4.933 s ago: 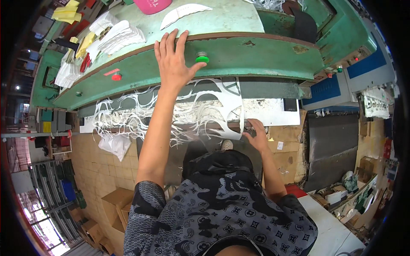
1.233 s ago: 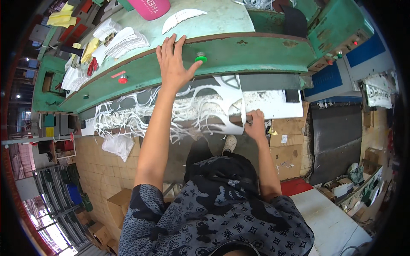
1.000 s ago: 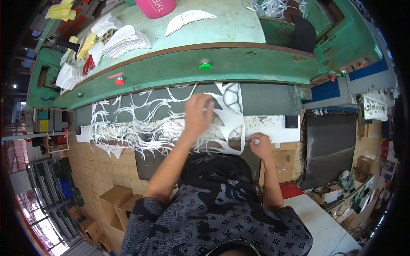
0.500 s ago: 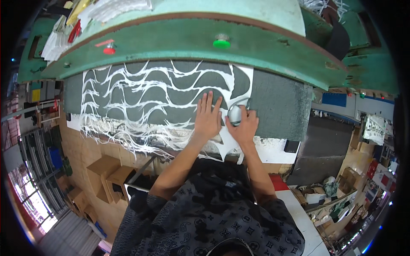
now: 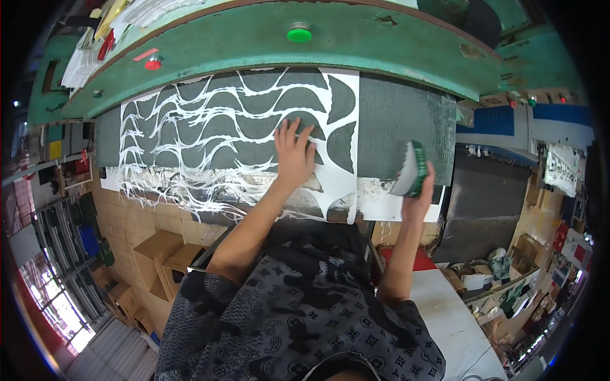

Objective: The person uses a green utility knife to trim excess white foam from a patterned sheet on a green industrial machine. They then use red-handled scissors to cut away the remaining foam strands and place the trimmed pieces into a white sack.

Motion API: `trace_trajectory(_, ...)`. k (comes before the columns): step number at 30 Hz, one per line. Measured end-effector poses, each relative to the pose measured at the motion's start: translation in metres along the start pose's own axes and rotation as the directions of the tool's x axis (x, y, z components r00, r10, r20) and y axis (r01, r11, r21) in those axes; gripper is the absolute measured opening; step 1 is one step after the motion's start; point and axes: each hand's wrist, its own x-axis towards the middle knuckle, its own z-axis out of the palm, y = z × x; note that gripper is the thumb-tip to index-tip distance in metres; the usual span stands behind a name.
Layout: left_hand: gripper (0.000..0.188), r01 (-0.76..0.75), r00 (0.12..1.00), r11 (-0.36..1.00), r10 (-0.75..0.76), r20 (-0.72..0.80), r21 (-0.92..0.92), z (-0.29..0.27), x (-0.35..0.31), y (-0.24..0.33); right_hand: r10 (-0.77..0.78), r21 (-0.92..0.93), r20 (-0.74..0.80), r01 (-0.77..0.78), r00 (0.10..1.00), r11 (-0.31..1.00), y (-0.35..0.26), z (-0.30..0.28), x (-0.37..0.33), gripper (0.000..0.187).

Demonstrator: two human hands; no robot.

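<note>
My left hand lies with its fingers spread on a white sheet near the sheet's right end. Rows of half-moon holes are cut through this sheet, leaving thin, frayed white strips. Dark grey board shows through the holes and to the right. Off the sheet, over the board's front right part, my right hand is closed around a half-moon cutting die. The die is tilted, with a green side and a pale face; whether cut pieces sit inside it I cannot tell.
A green machine beam with a red button and a green button spans the far side. Tangled white strips hang over the front edge. Cardboard boxes stand on the floor at left.
My right hand has lifted the die off the sheet and carried it right, turning it on edge. A half-moon hole shows where it was. My left hand stays on the sheet.
</note>
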Motion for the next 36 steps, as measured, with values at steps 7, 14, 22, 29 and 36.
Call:
trace_trajectory(7, 0.089, 0.543, 0.694, 0.449, 0.236, 0.68, -0.71, -0.106, -0.042, 0.09, 0.264, -0.041, 0.341, -0.267, 0.902, 0.963, 0.02, 0.058, -0.103, 0.072)
trace_trajectory(14, 0.081, 0.464, 0.725, 0.517, 0.245, 0.644, -0.719, -0.165, -0.074, 0.093, 0.279, -0.51, 0.688, 0.174, 0.67, 0.843, -0.04, 0.105, -0.104, 0.06)
trace_trajectory(22, 0.066, 0.332, 0.823, 0.751, 0.065, 0.564, -0.571, -0.196, -0.081, 0.121, 0.152, -0.17, 0.768, -0.03, 0.622, 0.985, -0.013, 0.13, -0.126, 0.043)
trace_trajectory(29, 0.056, 0.447, 0.782, 0.71, -0.015, 0.623, -0.544, -0.206, -0.079, 0.118, 0.168, -0.178, 0.754, -0.048, 0.635, 0.983, 0.001, 0.143, -0.126, 0.037)
trace_trajectory(36, 0.02, 0.171, 0.926, 0.836, 0.045, 0.375, -0.521, -0.225, -0.086, 0.066, 0.243, -0.32, 0.925, 0.252, 0.293, 0.913, -0.03, 0.142, -0.08, 0.048)
